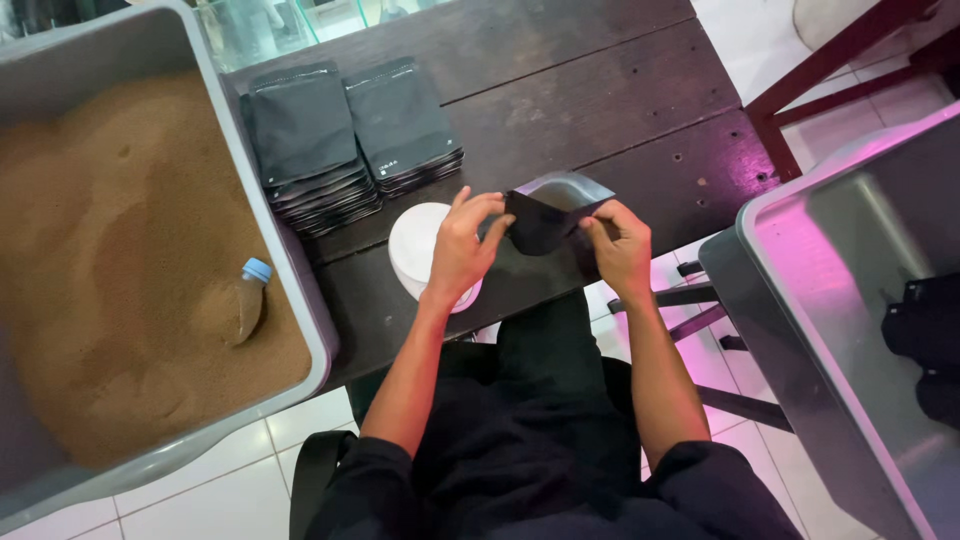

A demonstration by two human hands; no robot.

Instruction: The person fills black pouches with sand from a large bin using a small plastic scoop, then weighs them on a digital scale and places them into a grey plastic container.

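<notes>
Looks like a small packing workshop: dark wooden worktable [600, 90] on white tiled floor [230, 490], stacks of black zip pouches [350, 135], large grey bin [285, 250] full of brown granules [110, 260].

both hands [540, 240] open black pouch [548, 215]

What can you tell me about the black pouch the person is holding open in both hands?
The black pouch is a small, matte, flexible bag with a silvery lining showing inside its open mouth. It is held tilted above the dark wooden table, mouth facing up and away. The left hand pinches its left edge, the right hand its right edge. Nothing is visible inside.
</notes>
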